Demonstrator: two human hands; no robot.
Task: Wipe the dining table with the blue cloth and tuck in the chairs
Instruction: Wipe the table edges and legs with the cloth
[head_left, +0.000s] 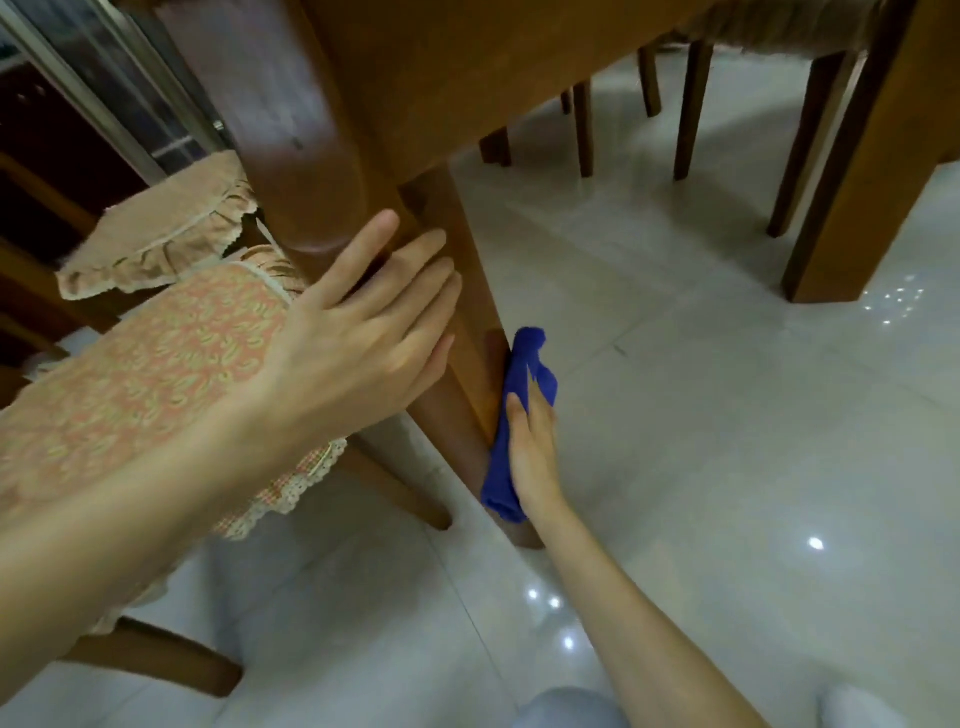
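I look from low down at a corner of the wooden dining table (415, 67). Its near leg (457, 291) runs down the middle of the view. My right hand (532, 452) presses the blue cloth (519, 384) flat against the right face of this leg, fingers straight. My left hand (363, 332) rests with straight fingers on the upper left side of the same leg, just under the tabletop corner. A chair (156, 374) with a pink patterned cushion stands close on the left, partly behind my left forearm.
A second cushioned chair (166, 228) stands further back on the left. Another table leg (857, 171) and several chair legs (691, 109) rise at the upper right. Glossy white floor tiles (701, 441) spread to the right. A glass door frame (93, 93) stands at upper left.
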